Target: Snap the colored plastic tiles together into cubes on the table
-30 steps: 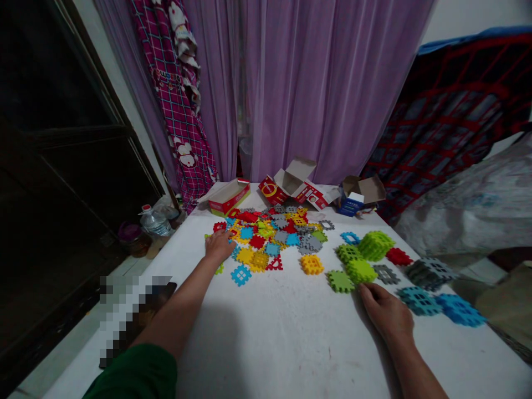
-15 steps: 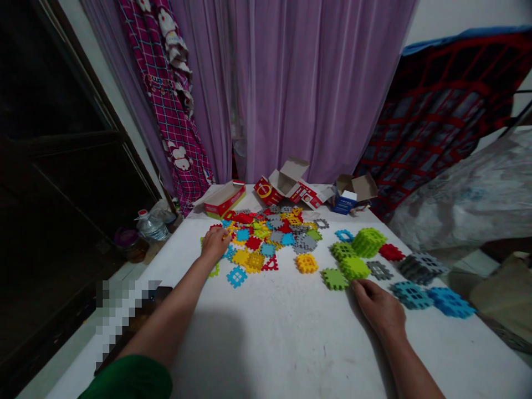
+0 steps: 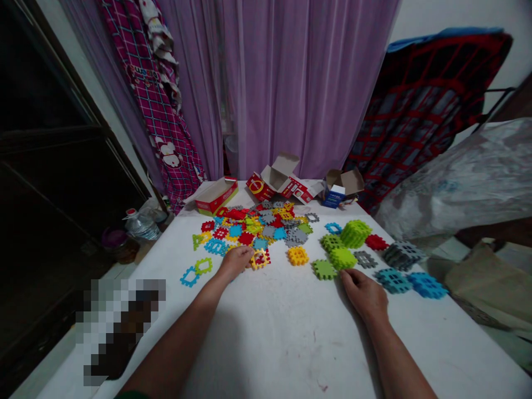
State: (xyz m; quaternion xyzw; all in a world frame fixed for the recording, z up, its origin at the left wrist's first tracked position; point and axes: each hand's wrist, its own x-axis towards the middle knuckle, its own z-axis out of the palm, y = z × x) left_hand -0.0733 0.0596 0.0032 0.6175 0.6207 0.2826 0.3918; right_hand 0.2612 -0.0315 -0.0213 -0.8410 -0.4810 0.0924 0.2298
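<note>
A heap of flat plastic grid tiles in red, yellow, blue, grey and green lies at the far middle of the white table. My left hand is at the heap's near edge, its fingers curled onto a yellow tile. My right hand rests flat on the table, fingertips just short of a green tile block. Around it are a flat green tile, a green cube, a grey block and two blue blocks. A yellow block sits between my hands.
Loose frame tiles lie left of my left hand. Open cardboard boxes stand along the far edge before a purple curtain. A water bottle sits off the left side, and a plastic-covered bulk crowds the right.
My left hand has drawn back from the heap's left edge to its near edge. A few tiles now lie spread to the left. My right hand has stayed by the green blocks.
</note>
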